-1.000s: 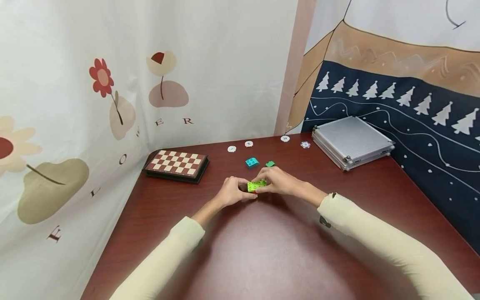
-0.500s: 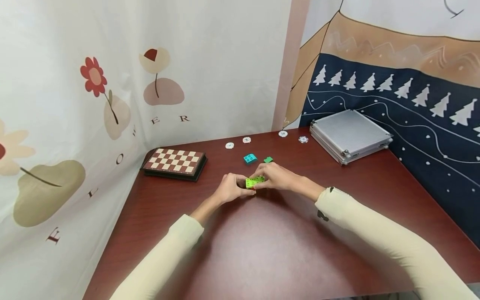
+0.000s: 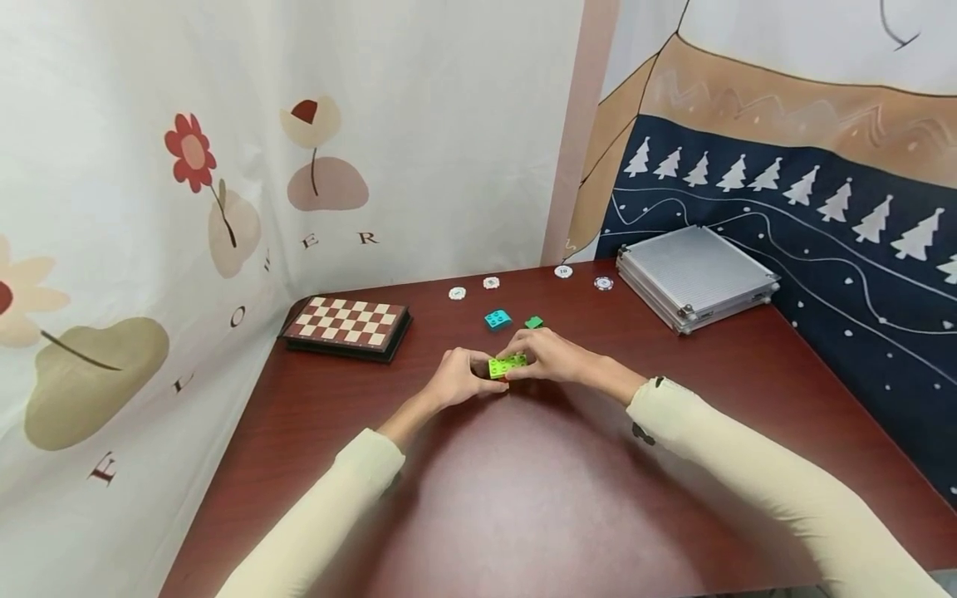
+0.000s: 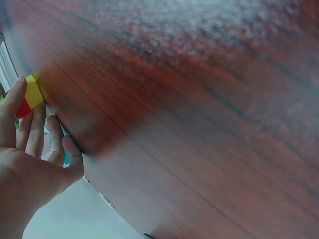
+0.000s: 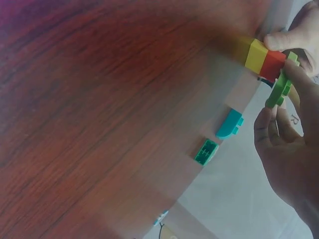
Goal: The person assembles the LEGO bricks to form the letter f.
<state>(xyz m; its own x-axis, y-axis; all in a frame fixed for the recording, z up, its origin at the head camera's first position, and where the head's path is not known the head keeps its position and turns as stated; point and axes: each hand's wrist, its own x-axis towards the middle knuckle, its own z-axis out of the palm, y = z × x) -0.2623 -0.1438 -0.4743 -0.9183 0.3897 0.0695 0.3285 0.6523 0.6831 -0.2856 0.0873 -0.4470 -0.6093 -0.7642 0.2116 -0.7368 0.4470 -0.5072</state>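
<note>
Near the middle of the table, both hands meet at a small stack of toy building bricks. My left hand (image 3: 458,378) pinches the lower part, a yellow brick (image 4: 34,93) under a red brick (image 5: 272,65). A lime green brick (image 5: 280,89) with studs on top lies over the red one. Thumb and fingers of my right hand (image 3: 553,357) grip the lime green brick from its right side. In the head view the hands cover most of the yellow and red bricks.
Just behind the hands lie a teal brick (image 3: 497,320) and a green brick (image 3: 534,322). Several poker chips, one a white chip (image 3: 563,272), lie along the back edge. A chessboard box (image 3: 347,325) is at the left, a silver case (image 3: 695,274) at the back right.
The head view has shifted slightly. Both hands keep their hold on the stacked bricks, which look nearly unchanged.
</note>
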